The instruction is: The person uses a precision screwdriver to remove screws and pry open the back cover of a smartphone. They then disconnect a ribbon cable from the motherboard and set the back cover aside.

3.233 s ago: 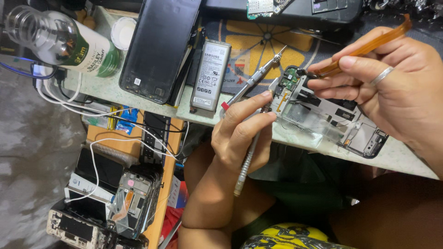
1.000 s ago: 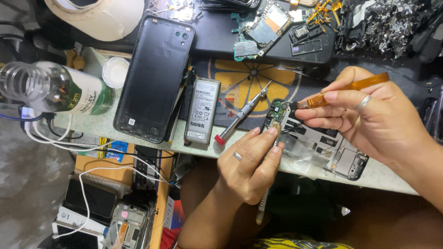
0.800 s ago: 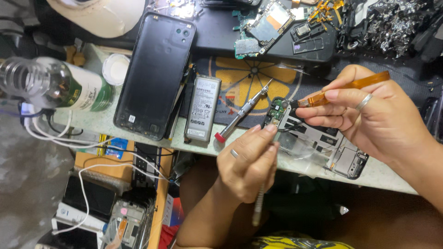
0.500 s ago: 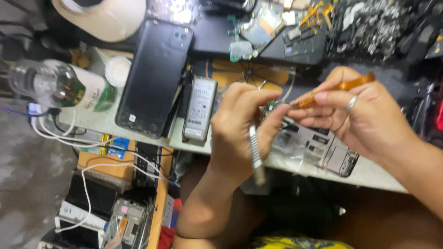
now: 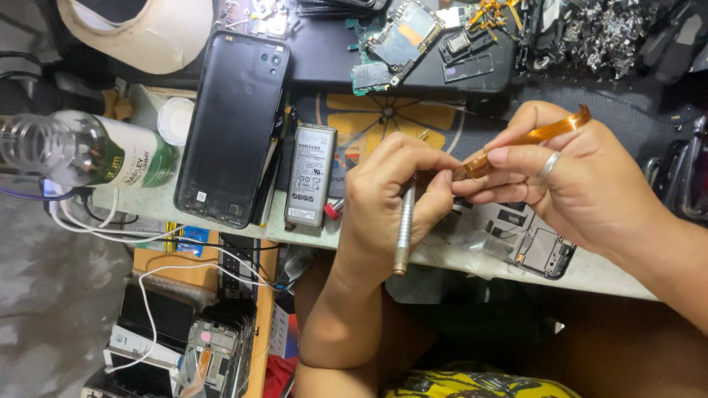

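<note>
Orange flex ribbon (image 5: 531,138) slants up-right from my pinching right hand (image 5: 568,184); my left hand (image 5: 391,199) grips a slim metal tool (image 5: 403,236), probably tip-to-ribbon

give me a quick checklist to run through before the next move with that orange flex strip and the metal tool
1. Left hand grip on the metal tool: ok, fingers wrapped round the shaft.
2. Right hand grip on the orange flex strip: ok, pinched.
3. Tool tip meeting the strip end: cannot tell, fingers hide it.
4. Opened phone frame flat on the bench: ok, under the right hand.
5. Battery and black back cover clear of the hands: ok.
</note>
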